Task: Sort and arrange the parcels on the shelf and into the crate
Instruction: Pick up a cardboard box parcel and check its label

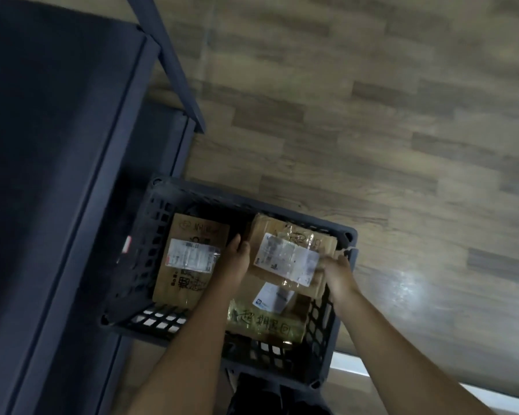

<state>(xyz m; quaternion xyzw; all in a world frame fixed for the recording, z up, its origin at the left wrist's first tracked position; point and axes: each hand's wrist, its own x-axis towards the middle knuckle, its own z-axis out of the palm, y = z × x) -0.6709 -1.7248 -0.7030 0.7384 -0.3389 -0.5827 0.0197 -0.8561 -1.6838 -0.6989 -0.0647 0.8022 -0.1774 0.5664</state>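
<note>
I'm bent over the crate [346,235] on the floor, with the top parcel [288,256] caught between my two hands, and it sits squarely between them, neither hand nearer than the other. My left hand [235,256] lies flat along its left edge, fingers straight and pointing away from me, pressing and not clutching. My right hand [339,269] is at the opposite edge, by the end of the white label, but it is smeared with motion and I cannot tell whether its fingers are hooked round the edge or only laid against it. The parcel rests on the right side of the crate, on top of a taped parcel [267,324] whose near end sticks out toward me; the label runs across from one hand to the other (the box itself looks close to square from up here). A third parcel [189,262] lies flat on the left side, just beyond my left knuckles. The dark shelf [57,145] stands to my left, so any lift toward it would swing that way, left hand leading.
</note>
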